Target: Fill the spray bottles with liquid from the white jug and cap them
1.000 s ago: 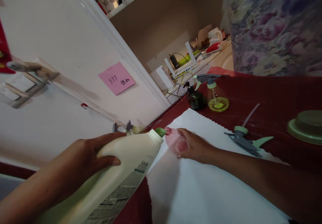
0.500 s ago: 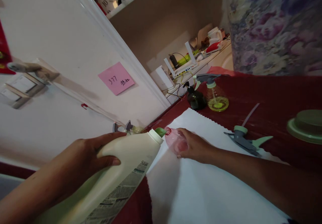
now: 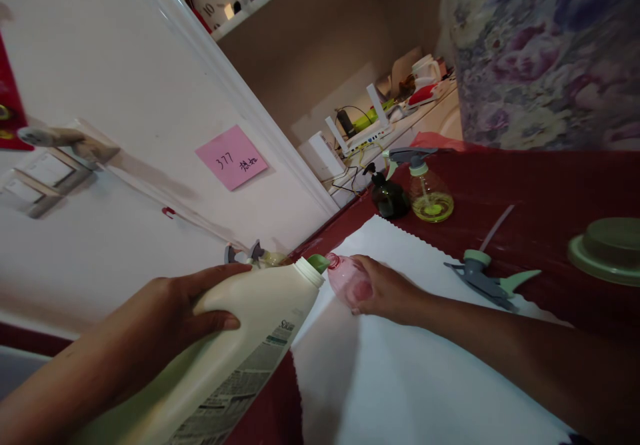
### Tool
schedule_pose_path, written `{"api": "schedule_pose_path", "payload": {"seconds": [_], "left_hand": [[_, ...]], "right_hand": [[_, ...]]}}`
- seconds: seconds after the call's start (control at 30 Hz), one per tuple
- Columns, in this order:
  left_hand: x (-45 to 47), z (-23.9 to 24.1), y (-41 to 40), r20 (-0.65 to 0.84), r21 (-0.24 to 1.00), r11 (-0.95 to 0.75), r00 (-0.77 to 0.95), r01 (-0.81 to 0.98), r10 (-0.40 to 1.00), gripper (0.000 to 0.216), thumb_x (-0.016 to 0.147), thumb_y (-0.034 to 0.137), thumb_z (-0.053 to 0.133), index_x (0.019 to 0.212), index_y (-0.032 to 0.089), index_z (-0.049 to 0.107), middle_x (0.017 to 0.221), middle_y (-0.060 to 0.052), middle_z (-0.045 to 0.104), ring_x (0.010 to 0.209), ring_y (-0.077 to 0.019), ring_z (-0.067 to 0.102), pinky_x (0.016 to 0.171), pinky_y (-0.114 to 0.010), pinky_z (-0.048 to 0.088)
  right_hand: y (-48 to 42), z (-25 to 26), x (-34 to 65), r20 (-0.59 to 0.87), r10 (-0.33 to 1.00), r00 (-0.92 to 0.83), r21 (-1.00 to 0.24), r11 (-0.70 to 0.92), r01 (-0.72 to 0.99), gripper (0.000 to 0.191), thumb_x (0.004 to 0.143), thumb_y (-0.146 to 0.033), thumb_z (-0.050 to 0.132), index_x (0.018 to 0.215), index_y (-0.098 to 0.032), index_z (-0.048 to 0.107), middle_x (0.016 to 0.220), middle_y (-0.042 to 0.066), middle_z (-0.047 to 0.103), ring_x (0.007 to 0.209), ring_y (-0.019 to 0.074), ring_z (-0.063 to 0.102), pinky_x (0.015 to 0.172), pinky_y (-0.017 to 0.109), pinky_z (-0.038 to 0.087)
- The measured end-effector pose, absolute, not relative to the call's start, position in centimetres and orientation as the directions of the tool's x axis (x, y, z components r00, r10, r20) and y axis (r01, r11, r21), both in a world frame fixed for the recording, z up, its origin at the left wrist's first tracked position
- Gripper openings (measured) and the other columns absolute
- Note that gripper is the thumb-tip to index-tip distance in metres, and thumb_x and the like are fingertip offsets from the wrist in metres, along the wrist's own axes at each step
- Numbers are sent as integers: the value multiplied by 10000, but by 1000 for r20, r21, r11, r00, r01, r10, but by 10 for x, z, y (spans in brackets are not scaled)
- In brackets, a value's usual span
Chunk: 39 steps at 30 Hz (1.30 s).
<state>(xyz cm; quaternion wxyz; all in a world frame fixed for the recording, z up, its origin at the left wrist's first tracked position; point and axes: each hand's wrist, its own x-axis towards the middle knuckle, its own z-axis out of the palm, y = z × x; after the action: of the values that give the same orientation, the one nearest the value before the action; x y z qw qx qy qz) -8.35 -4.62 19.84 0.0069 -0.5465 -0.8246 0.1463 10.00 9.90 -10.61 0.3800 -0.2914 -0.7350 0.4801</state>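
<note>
Over the white cloth (image 3: 400,378) my left hand (image 3: 165,318) grips a tilted cream plastic jug (image 3: 240,338). Its green spout (image 3: 319,262) meets the small pink bottle (image 3: 347,281) clasped in my right hand (image 3: 393,293)

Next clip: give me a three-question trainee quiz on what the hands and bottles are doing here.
1. True or false: the left hand holds the cream jug tilted, spout toward the pink bottle.
2. What steadies the pink bottle? A) the right hand B) the loose spray head C) nothing
3. Fill in: the pink bottle rests on the ____ cloth.

Key: 1 true; 2 A; 3 white.
</note>
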Motion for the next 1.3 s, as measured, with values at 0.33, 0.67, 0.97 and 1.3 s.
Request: {"api": "schedule_pose_path", "payload": {"seconds": [0.33,0.67,0.97,1.3], "left_hand": [[-74,198,-43,-140,-230,419,-456,878,879,783,675,713,586,1407,435,584,1171,52,799,1013,-308,746,1012,-413,489],[-79,197,-43,-125,-233,449,-484,863,866,782,644,742,597,1384,489,590,1158,81,799,983,-287,747,969,-390,506],[-74,198,-44,-133,-237,415,-452,879,882,761,701,701,598,1412,429,592,1122,27,815,936,-303,756,965,-425,515],[-77,199,-45,-145,-230,403,-441,886,886,764,712,714,602,1419,427,587,1103,27,818,902,-304,763,904,-406,543]], "right_hand": [[100,-109,99,270,795,-543,-927,368,78,893,593,-355,914,1381,-321,497,1396,93,639,1249,357,611,987,473,510],[101,-113,97,272,799,-536,-928,366,74,915,575,-380,917,1387,-316,499,1359,99,659,1212,350,635,971,470,518],[101,-110,98,256,801,-541,-929,359,92,937,579,-387,925,1401,-297,482,1383,116,634,1241,353,609,1002,485,501],[100,-106,100,256,793,-552,-927,363,92,903,595,-360,917,1385,-300,485,1378,108,635,1229,350,616,1002,486,500]]}}
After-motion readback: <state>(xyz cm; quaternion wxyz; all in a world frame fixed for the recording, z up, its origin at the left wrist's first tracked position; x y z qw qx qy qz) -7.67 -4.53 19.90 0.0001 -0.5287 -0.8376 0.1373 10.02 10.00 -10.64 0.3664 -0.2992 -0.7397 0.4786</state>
